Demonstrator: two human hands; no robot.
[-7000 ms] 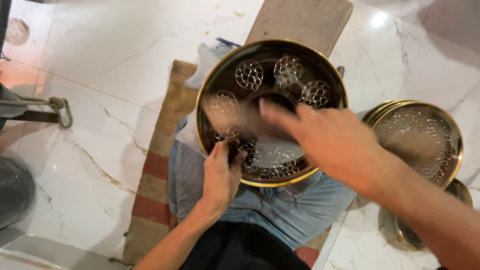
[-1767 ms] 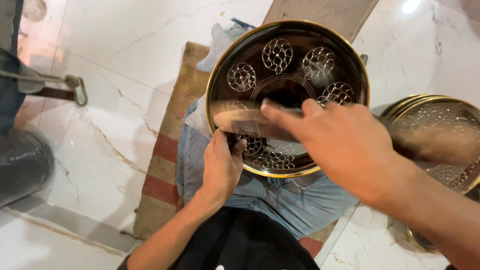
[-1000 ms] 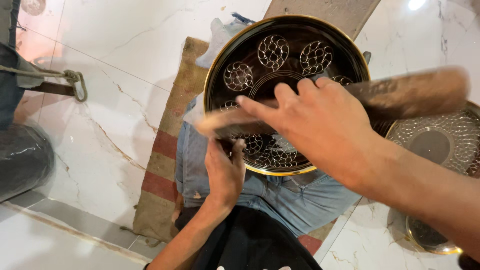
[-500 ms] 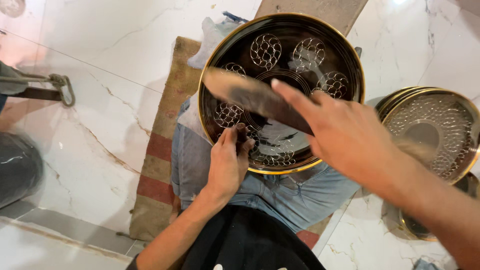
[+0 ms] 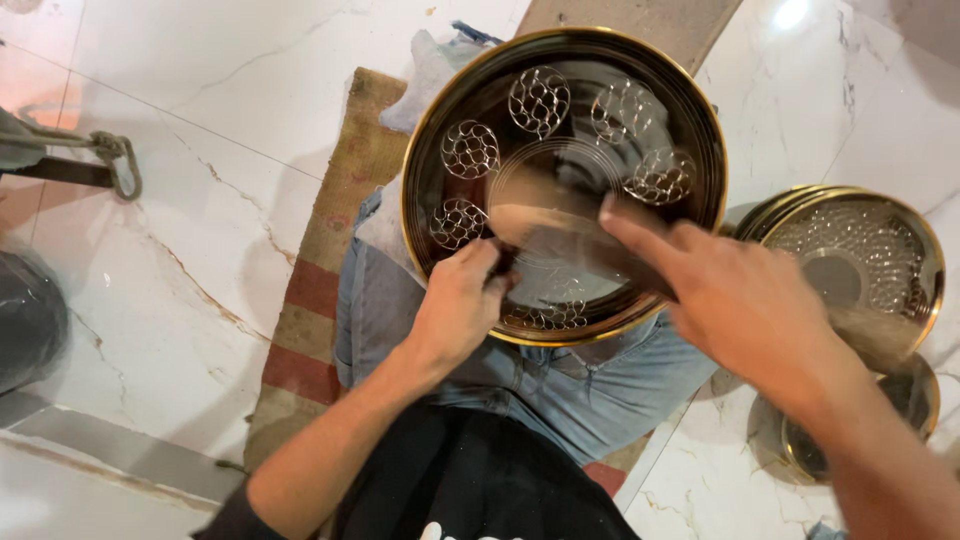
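A: While only the head view is available, log from it alone. Where does the work piece sit?

B: The round brass tray with dark inner face and pierced floral roundels (image 5: 563, 180) rests tilted on the person's lap, over the blue denim jeans (image 5: 560, 390), rim toward the body at the lower edge. It lies straight ahead of both hands, above them in the picture.

A: Left hand?

B: The left hand (image 5: 460, 305) is curled closed at the tray's lower left rim, fingers pinched around something small and dark at the rim; I cannot tell what it is. It touches the tray.

A: Right hand?

B: The right hand (image 5: 740, 300) is blurred with motion. It grips a long, flat brownish tool (image 5: 570, 235) that lies across the tray's inner face, long axis running from lower right up to the left, tip near the centre rings. Fingers wrapped around the handle end, index finger stretched along it.

A: Which hand is nearer the piece?

B: Both are in contact with it, the left directly, the right through the tool. The left sits closer to the rim, the right over the lower right of the bowl.

A: Surroundings?

B: A second perforated brass tray (image 5: 850, 270) lies on the white marble floor (image 5: 200, 120) to the right, well apart from the left hand, just beside the right forearm. A striped woven mat (image 5: 320, 300) lies under the legs.
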